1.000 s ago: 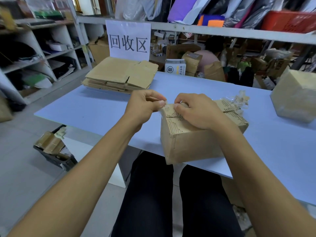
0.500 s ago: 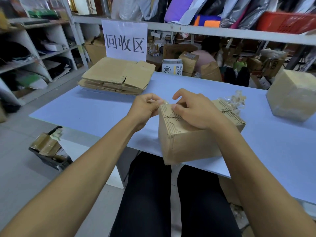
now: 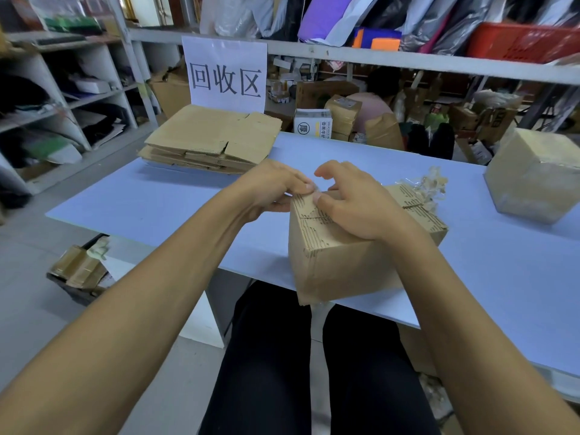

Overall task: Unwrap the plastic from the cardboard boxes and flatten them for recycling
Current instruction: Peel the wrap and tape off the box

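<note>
Cardboard scraps fill a dark bin (image 3: pixel 78 271) on the floor at far left, below the edge of the pale blue table (image 3: pixel 163 202). Further along, a stack of flattened boxes (image 3: pixel 213 139) lies at the table's far edge, and behind it stands a white sign (image 3: pixel 224 73) with three large black characters. Nothing stands between that stack and the hands.

The left hand (image 3: pixel 270 189) has its fingers curled and its thumb and fingertips pinched together at the top left corner of the cardboard box (image 3: pixel 339 265); what it pinches is too small to tell, though it looks like a clear film. The right hand (image 3: pixel 354 205) rests on the box top, thumb pressed on the cardboard near that same corner, the other fingers arched and lifted.

The box sits at the table's near edge, overhanging it slightly above the person's lap. Its long axis runs from near left towards far right. The top face shows torn paper with exposed corrugation in dark dashed rows, and a seam crosses it.

Crumpled clear plastic (image 3: pixel 430 189) lies just beyond the box's far right end. Well apart at far right stands a plastic-wrapped box (image 3: pixel 533 174).
</note>
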